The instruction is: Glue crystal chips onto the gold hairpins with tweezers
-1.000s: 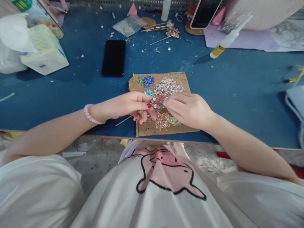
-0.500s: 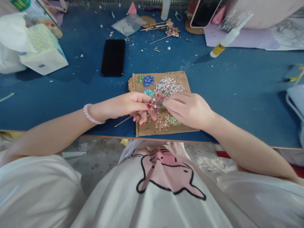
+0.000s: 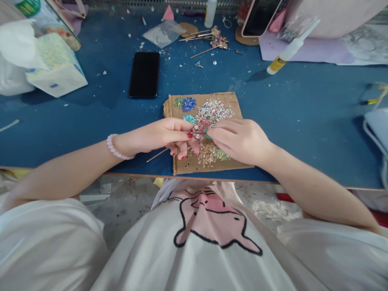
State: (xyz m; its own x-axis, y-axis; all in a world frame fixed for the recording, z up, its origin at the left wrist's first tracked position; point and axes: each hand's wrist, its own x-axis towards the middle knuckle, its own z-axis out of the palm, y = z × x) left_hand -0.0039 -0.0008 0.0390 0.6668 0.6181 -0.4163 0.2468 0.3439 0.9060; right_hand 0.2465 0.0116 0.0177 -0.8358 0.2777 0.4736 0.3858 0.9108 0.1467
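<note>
My left hand point(image 3: 177, 135) is closed on a hair stick point(image 3: 159, 154), whose thin metal pin sticks out down and to the left. Its pink, jewelled ornament point(image 3: 197, 128) lies at my thumb and fingertips. Close against that ornament, on the right, my right hand point(image 3: 241, 137) has its fingers pinched together. A small teal piece point(image 3: 208, 133) shows at its fingertips; what it belongs to is hidden. Both hands are over a cardboard sheet point(image 3: 242, 159) bearing heaps of small rhinestones: blue point(image 3: 189, 104), clear point(image 3: 214, 109), gold point(image 3: 207, 154) and other colours.
A black phone point(image 3: 144, 74) lies behind the cardboard to the left. Several finished hair sticks point(image 3: 216, 38) and a plastic bag point(image 3: 163, 33) are farther back. A glue bottle point(image 3: 279, 64) stands at the back right, a tissue box point(image 3: 57, 66) at the left.
Both hands keep almost the same place and grip. The view has shifted very slightly.
</note>
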